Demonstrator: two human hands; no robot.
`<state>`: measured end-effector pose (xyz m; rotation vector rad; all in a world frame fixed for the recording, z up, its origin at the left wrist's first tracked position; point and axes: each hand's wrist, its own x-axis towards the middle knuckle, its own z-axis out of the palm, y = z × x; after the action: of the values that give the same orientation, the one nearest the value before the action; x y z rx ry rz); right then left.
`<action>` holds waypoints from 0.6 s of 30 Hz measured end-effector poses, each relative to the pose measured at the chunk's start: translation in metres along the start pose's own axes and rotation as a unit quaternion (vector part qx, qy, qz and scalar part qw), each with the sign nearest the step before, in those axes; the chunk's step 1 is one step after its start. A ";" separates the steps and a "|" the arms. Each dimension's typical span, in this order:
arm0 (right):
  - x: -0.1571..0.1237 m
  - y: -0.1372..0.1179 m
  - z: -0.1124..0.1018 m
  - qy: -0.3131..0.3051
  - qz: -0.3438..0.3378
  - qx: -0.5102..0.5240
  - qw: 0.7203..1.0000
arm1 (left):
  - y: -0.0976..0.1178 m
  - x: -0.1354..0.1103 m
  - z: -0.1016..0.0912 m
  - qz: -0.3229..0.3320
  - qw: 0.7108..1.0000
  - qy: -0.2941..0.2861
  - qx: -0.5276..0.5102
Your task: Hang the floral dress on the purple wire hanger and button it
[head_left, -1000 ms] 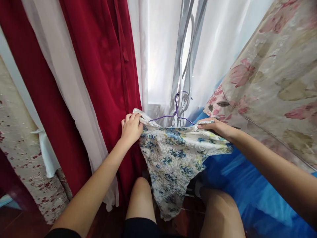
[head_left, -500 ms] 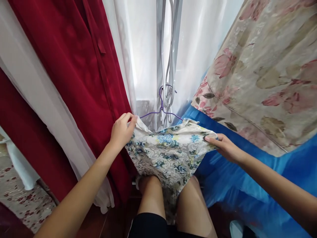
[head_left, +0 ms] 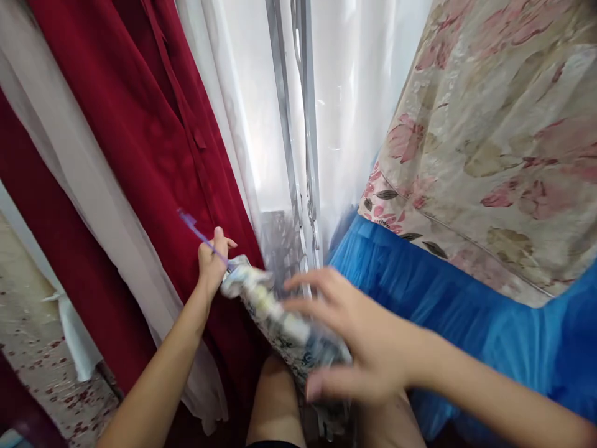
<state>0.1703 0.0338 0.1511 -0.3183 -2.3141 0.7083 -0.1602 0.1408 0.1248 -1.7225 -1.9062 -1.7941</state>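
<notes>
My left hand (head_left: 212, 260) is closed around a thin purple clothes hanger (head_left: 194, 229), which slants up to the left past my fingers. From the hanger hangs a white garment with a blue and yellow floral print (head_left: 275, 320); it droops down to the right over my legs and is smeared by motion. My right hand (head_left: 361, 339) is above the garment's right part, fingers spread and thumb apart, blurred, with nothing gripped. Whether its fingertips touch the cloth I cannot tell.
Red curtain-like cloth (head_left: 144, 124) hangs at the left. Pale grey straps (head_left: 305, 124) dangle before a white curtain (head_left: 347, 93) ahead. To the right are a rose-patterned cloth (head_left: 504, 143) and bright blue fabric (head_left: 466, 292).
Both hands have let go of the garment's top edges. The left now grips the hanger, which has come away from the straps and moved left; the right has opened and moved inward.
</notes>
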 end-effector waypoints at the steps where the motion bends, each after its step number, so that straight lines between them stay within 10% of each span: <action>1: -0.008 -0.011 0.010 -0.062 -0.025 -0.013 0.998 | -0.002 -0.005 0.001 -0.022 0.997 0.005 -0.074; 5: -0.032 -0.010 0.029 -0.091 0.002 -0.024 0.996 | 0.025 -0.045 0.021 -0.088 0.957 -0.090 -0.260; 12: -0.046 0.091 0.032 0.120 0.008 -0.260 0.958 | 0.130 -0.110 0.072 -0.231 0.744 -0.378 -0.500; 18: -0.087 0.090 -0.016 0.171 0.054 -0.386 0.905 | 0.142 -0.115 0.101 -0.161 0.746 -0.459 -0.455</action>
<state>0.2483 0.0786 0.0624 -0.8537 -2.1390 -0.2505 0.0436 0.0980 0.1151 -3.2841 -1.6126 -2.5765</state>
